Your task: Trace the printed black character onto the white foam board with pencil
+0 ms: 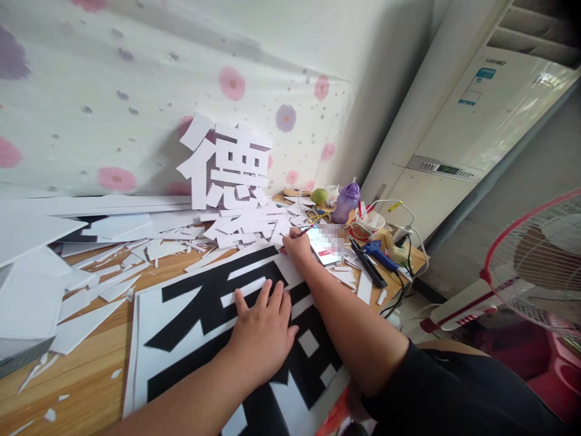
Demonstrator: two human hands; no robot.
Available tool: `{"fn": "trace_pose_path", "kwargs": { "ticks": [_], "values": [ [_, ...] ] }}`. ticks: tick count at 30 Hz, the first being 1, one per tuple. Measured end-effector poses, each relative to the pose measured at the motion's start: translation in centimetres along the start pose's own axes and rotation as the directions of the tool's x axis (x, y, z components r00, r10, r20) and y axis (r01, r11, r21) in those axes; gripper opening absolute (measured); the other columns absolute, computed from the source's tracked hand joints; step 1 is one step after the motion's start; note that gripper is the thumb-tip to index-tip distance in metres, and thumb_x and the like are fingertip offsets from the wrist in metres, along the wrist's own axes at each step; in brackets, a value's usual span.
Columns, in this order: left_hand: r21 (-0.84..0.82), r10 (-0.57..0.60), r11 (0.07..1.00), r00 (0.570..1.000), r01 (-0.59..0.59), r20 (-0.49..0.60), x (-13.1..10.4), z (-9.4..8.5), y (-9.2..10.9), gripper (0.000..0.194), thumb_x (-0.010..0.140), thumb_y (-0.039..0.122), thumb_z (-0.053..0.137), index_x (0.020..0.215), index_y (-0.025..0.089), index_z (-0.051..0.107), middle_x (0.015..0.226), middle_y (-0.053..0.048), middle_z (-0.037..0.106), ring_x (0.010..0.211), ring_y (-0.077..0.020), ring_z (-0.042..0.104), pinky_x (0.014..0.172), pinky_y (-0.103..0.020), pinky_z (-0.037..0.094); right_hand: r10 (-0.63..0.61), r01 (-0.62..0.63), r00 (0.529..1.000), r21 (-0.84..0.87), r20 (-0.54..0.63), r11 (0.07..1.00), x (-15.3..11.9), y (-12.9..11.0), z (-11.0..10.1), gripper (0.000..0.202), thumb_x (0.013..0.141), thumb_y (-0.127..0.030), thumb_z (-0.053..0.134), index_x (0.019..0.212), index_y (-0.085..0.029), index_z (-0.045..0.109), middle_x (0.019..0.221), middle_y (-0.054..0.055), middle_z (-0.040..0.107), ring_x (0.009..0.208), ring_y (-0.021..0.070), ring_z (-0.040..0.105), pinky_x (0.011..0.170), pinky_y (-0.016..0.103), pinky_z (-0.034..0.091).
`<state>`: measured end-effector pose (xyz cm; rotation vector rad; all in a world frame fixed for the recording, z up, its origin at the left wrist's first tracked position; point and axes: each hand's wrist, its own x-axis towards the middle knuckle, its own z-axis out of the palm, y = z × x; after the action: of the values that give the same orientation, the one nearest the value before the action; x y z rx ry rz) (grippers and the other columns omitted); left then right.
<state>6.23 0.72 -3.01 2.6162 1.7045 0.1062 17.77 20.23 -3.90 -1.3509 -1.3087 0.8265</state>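
Note:
My left hand (264, 333) lies spread on a white sheet (147, 315) printed with large black character strokes (200, 315). The fingertips rest beside a narrow white bar inside the black print. Farther off, my right hand (298, 247) is closed around a thin, dark pen-like tool (310, 229) near the sheet's far edge. Just right of that hand lies a lit phone (324, 251), partly blurred out. Against the wall behind stands a white foam-board character (236, 160).
White board scraps (245, 224) litter the wooden table (91, 375). At the right are a purple bottle (347, 203), a paper bowl (365, 225), a blue glue gun (380, 254) with cords, and a black bar-shaped object (368, 264). A fan (540, 260) stands beyond the table.

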Motion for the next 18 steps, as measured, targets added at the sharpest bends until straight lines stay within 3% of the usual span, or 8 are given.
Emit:
{"fn": "trace_pose_path", "kwargs": {
  "ticks": [8, 18],
  "values": [
    [-0.002, 0.0, 1.0, 1.0, 0.0, -0.015, -0.04, 0.06, -0.01, 0.055, 0.103, 0.039, 0.047, 0.154, 0.02, 0.049, 0.168, -0.015, 0.04, 0.155, -0.0426, 0.034, 0.11, -0.093, 0.024, 0.009, -0.009, 1.0, 0.069, -0.002, 0.998, 0.11, 0.46, 0.1, 0.023, 0.062, -0.019, 0.053, 0.057, -0.027, 0.032, 0.047, -0.01, 0.031, 0.044, 0.0131, 0.046, 0.05, 0.025, 0.048],
    [-0.031, 0.011, 0.999, 0.999, -0.012, -0.033, 0.04, 0.27, -0.06, 0.055, 0.103, 0.039, 0.046, 0.154, 0.018, 0.049, 0.168, -0.016, 0.041, 0.155, -0.0421, 0.034, 0.109, -0.095, 0.022, 0.023, -0.022, 1.0, 0.166, -0.001, 0.986, -0.19, 0.01, -0.09, 0.025, 0.058, -0.016, 0.054, 0.056, -0.027, 0.032, 0.046, -0.011, 0.029, 0.041, 0.0113, 0.04, 0.048, 0.026, 0.049]
  ]
}}
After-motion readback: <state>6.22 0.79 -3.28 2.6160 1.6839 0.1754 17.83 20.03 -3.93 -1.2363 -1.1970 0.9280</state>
